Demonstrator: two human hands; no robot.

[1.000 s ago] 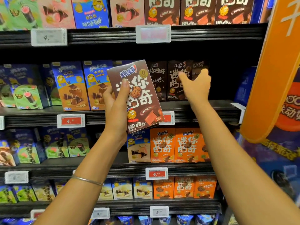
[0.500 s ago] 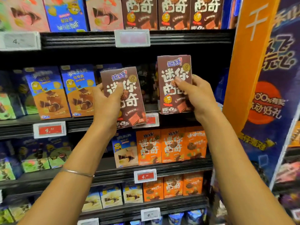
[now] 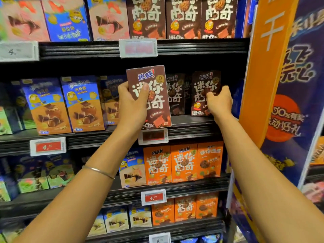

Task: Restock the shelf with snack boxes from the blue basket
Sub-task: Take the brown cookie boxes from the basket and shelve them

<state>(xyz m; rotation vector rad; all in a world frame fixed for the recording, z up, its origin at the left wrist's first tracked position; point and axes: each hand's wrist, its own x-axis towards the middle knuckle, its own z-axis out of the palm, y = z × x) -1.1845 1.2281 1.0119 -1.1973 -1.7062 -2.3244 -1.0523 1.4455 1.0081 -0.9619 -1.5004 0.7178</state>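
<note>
While left hand (image 3: 132,106) grips brown box (image 3: 152,88) upright before middle shelf (image 3: 192,133), thumb across front, fingers hidden behind, right hand (image 3: 219,102) curls fingers round second brown box (image 3: 203,88) standing on shelf, right end; its lower corner covered, neighbouring boxes (image 3: 175,95) dim.

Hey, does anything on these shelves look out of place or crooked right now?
Yes. On the top shelf, a blue box stands between pink boxes, and its print looks upside down. The brown box in the left hand tilts only because it is not yet shelved.
</note>
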